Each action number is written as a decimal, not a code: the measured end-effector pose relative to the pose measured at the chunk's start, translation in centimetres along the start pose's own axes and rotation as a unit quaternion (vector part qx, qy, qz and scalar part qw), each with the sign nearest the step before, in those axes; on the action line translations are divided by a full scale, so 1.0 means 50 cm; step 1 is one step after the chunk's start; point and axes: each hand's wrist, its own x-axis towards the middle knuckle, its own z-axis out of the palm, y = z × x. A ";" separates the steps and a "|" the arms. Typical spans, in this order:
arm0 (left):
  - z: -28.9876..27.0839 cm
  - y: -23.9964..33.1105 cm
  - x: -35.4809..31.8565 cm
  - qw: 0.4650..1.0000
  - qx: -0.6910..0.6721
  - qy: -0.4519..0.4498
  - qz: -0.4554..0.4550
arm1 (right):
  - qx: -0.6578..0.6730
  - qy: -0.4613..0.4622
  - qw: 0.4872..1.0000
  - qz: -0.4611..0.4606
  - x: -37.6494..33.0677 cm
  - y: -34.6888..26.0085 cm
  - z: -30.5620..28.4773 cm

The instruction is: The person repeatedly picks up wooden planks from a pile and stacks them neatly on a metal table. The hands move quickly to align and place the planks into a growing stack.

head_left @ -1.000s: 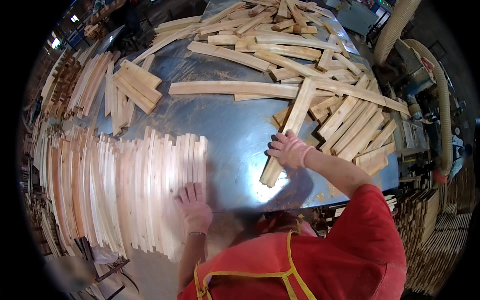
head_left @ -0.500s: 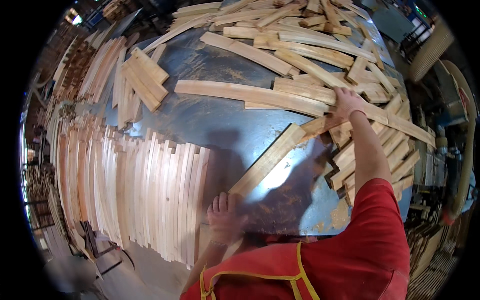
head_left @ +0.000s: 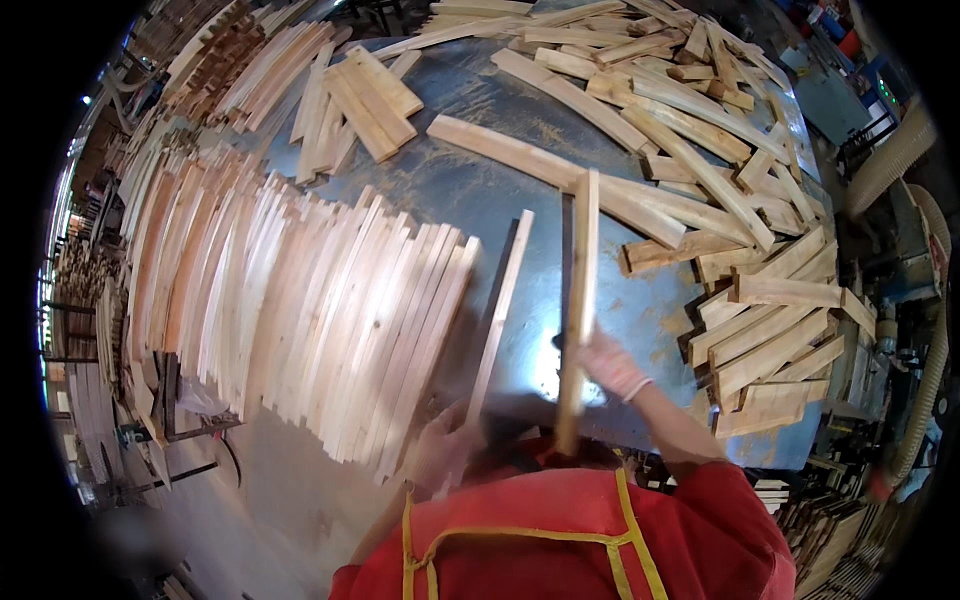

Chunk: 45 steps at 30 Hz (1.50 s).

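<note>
My left hand [head_left: 445, 447], blurred by motion, is closed around the near end of a narrow wooden board [head_left: 503, 305]. That board tilts up with its thin edge toward me, beside the row of boards at left. My right hand [head_left: 612, 366] grips a second wooden board [head_left: 582, 270] from its right side, near its lower part. This one also stands on edge, pointing away from me, and its far end overlaps a long plank [head_left: 520, 155] lying on the metal table [head_left: 450, 190]. The right fingertips are partly hidden by the board.
At left stands a dense row of upright boards [head_left: 330, 310]. Loose planks [head_left: 690, 110] lie heaped at the far right, with shorter pieces [head_left: 770, 350] piled near the right edge. Several boards [head_left: 370, 100] lie at the far left. A ribbed hose [head_left: 925, 370] hangs at right.
My right hand has come back from the far pile toward me with a board. The board at my left hand has turned from lying flat onto its edge. My view has shifted.
</note>
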 end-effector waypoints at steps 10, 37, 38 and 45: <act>-0.044 0.034 0.041 0.690 0.613 0.229 0.310 | -0.218 -0.193 0.907 -0.305 0.111 -0.183 0.336; 0.146 0.121 0.355 0.986 -0.112 -0.025 0.120 | -0.463 0.338 0.819 -0.008 0.141 0.092 -0.680; 0.126 0.133 0.342 0.981 -0.067 -0.015 0.182 | -0.519 0.332 0.787 0.022 0.159 0.133 -0.725; -0.064 0.189 0.130 0.940 0.197 0.214 0.179 | -0.488 0.190 0.850 0.056 0.134 0.090 -0.705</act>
